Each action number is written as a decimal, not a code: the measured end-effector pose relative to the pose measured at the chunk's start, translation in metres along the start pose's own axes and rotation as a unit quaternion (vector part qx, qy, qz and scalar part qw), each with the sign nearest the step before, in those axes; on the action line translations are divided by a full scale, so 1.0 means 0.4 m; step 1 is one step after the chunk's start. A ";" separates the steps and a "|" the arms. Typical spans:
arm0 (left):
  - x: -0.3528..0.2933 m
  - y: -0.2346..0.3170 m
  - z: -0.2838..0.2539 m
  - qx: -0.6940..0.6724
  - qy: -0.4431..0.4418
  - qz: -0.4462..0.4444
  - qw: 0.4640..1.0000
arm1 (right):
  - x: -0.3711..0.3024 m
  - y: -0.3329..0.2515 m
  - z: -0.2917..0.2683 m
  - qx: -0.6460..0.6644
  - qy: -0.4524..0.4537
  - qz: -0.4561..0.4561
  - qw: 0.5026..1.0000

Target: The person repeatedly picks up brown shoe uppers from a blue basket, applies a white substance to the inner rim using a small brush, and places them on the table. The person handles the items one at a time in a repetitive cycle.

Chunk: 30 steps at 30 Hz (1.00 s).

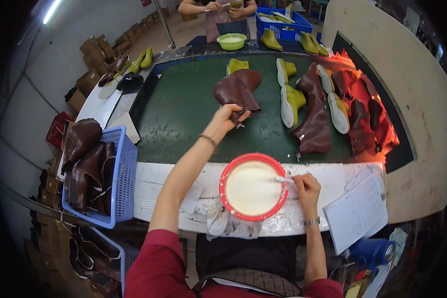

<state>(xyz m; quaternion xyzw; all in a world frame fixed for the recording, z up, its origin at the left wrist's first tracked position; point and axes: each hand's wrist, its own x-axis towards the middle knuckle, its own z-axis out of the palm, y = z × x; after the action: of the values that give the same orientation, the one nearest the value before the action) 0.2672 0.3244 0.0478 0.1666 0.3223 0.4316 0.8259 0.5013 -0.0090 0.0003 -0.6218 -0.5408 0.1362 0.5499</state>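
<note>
My left hand (233,114) reaches over the green belt (184,109), its fingers closed on the edge of a brown leather shoe upper (240,89). Just behind that upper, a yellow-green shoe last (237,65) is partly covered. Beneath my arms on the white ledge stands a red bowl (224,198) of cream-coloured liquid (251,188). At its right rim my right hand (307,190) pinches a white brush (284,179), whose tip points over the liquid; the bristles cannot be made out.
Yellow-green lasts with pale soles (287,107) and brown uppers (315,126) lie on the belt's right, near an orange-red glow (390,134). A blue basket (126,174) of uppers stands left. Right lies an open notebook (355,213). Across the belt, a co-worker's hands (237,11) hold a last.
</note>
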 end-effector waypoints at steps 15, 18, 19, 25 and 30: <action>-0.421 0.019 0.042 0.418 -0.140 0.222 0.870 | -0.020 0.099 -0.016 0.008 -0.081 0.014 0.997; -0.797 0.104 -0.072 0.498 0.026 0.364 0.786 | -0.025 0.092 -0.040 -0.026 -0.073 0.030 0.997; -0.921 0.132 -0.122 0.444 0.053 0.480 0.755 | -0.023 0.079 -0.028 -0.032 -0.076 0.060 0.995; -1.762 0.321 -0.844 0.486 0.594 0.446 0.461 | 0.054 -0.003 0.024 0.020 0.008 -0.005 1.000; -1.740 0.162 -0.985 0.463 0.598 0.145 0.638 | 0.189 -0.004 -0.048 -0.163 -0.122 -0.010 0.979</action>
<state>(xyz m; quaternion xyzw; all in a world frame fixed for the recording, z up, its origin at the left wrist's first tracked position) -0.3307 -0.2109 0.0639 0.2778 0.8751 0.3454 0.1944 0.5435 0.0427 0.0408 -0.6765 -0.6245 0.1157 0.3728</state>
